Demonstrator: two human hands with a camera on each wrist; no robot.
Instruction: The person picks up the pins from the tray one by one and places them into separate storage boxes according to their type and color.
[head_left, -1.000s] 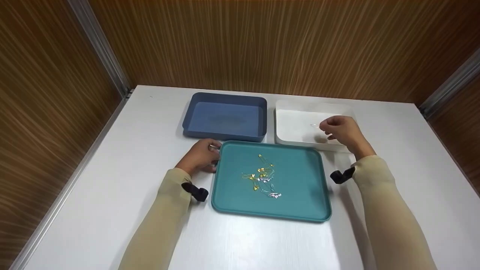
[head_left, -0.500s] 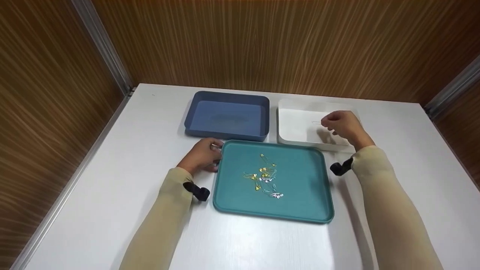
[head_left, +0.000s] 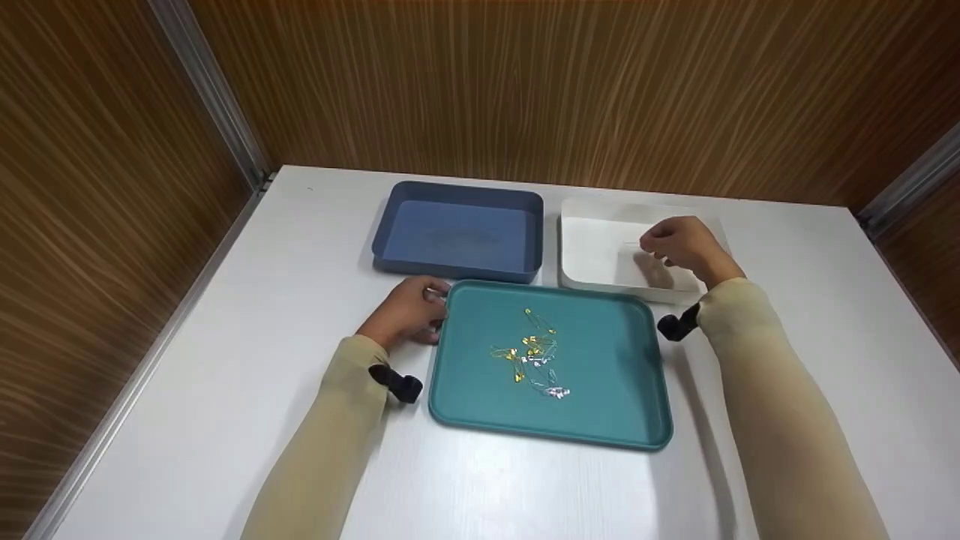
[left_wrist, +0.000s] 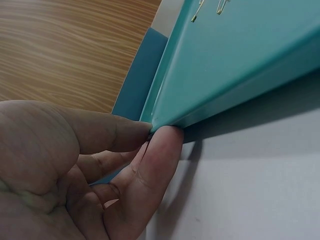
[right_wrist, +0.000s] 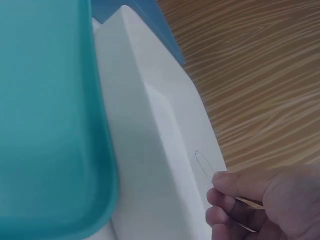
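The thing to watch here is the safety pin [right_wrist: 204, 165] pinched in the right hand [head_left: 679, 246]: it's a thin silvery one, and in the right wrist view you can see it sticking out past the fingertips [right_wrist: 222, 180], long axis pointing away from the grip and up toward the far wall of the white bin [head_left: 596, 255]. The hand hangs right over that bin's inside, so the pin is above the bin floor rather than lying in it, and I can't tell if its tip touches anything. The grip itself is a tight thumb-and-finger pinch on the pin's near end, the rest of the fingers curled in. So the pin lies straight ahead of the grip with the white bin directly underneath, and the right hand is clearly the nearer one to it. Moving outward: the blue bin [head_left: 457, 232] sits just beside the white one, on its left, and looks bare inside. In front of both is the teal tray [head_left: 600, 405] with a little tangle of gold and silver safety pins [head_left: 534, 360] around its middle. The left hand [head_left: 409, 313] is at the tray's far-left corner, thumb and a finger pressed against the rim edge in the left wrist view, pinching it lightly. Everything sits on a white desk [head_left: 225, 375] boxed in by wood-grain panels.
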